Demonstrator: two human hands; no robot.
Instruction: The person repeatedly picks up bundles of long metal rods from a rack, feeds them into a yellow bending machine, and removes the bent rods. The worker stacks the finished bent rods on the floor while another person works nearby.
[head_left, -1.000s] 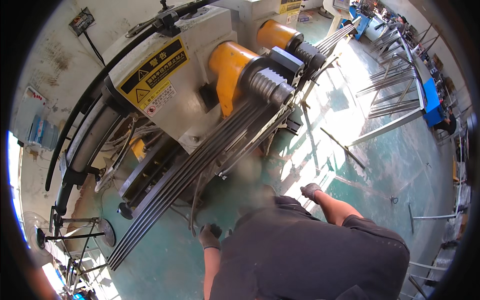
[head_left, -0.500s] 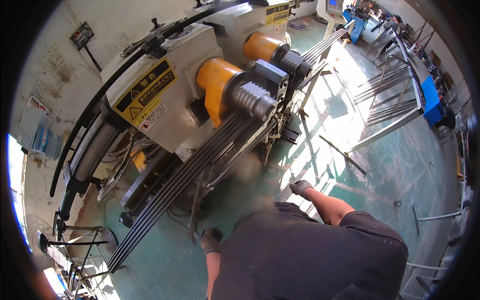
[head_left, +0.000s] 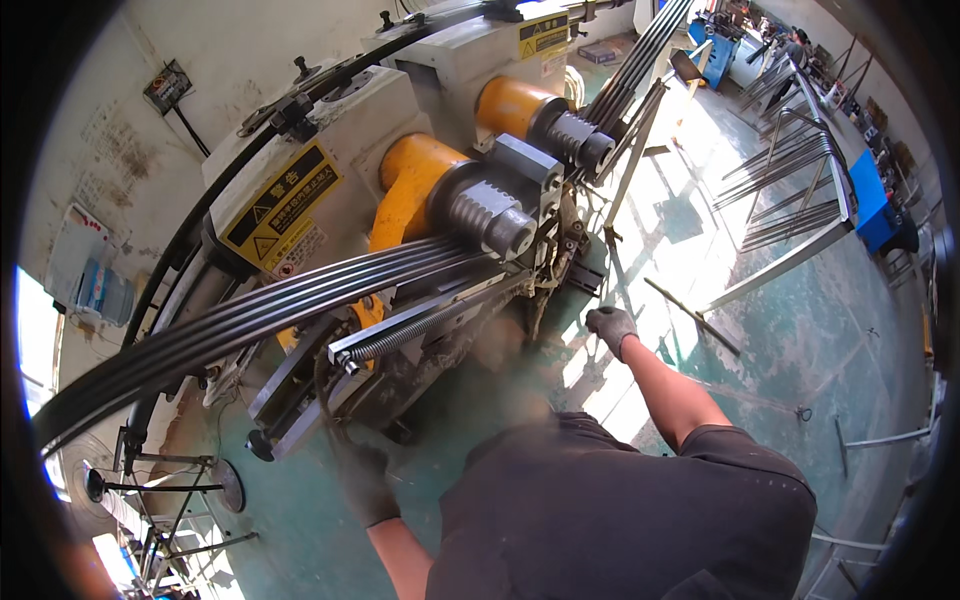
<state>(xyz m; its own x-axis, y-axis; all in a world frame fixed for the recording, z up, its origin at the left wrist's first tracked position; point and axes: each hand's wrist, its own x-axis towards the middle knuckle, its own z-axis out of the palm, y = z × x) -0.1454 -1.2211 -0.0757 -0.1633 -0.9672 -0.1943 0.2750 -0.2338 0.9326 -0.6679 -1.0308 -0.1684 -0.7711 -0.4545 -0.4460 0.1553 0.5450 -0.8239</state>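
A bundle of several dark metal rods [head_left: 290,295] runs through a bending machine [head_left: 300,190], slanting across to the left and up to the far right. Ribbed round dies [head_left: 487,217] hold the rods' line beside the yellow clamp arm [head_left: 405,205]. My left hand [head_left: 362,475], in a grey glove, is low beside the machine's front, nearest a hanging dark hose [head_left: 325,390]; motion smears its fingers. My right hand [head_left: 612,327], also gloved, hovers right of the machine with its fingers curled in and nothing visible in them.
A spring-loaded bar [head_left: 420,320] juts from the machine's front. On the right, a rack [head_left: 775,268] carries bent rods, and a loose bar [head_left: 692,315] lies on the green floor. A fan [head_left: 95,485] stands lower left. Another person [head_left: 795,45] is far off at upper right.
The rods have swung upward on both sides of the machine, exposing the spring-loaded bar. My left hand has moved left and forward; my right hand has moved slightly forward.
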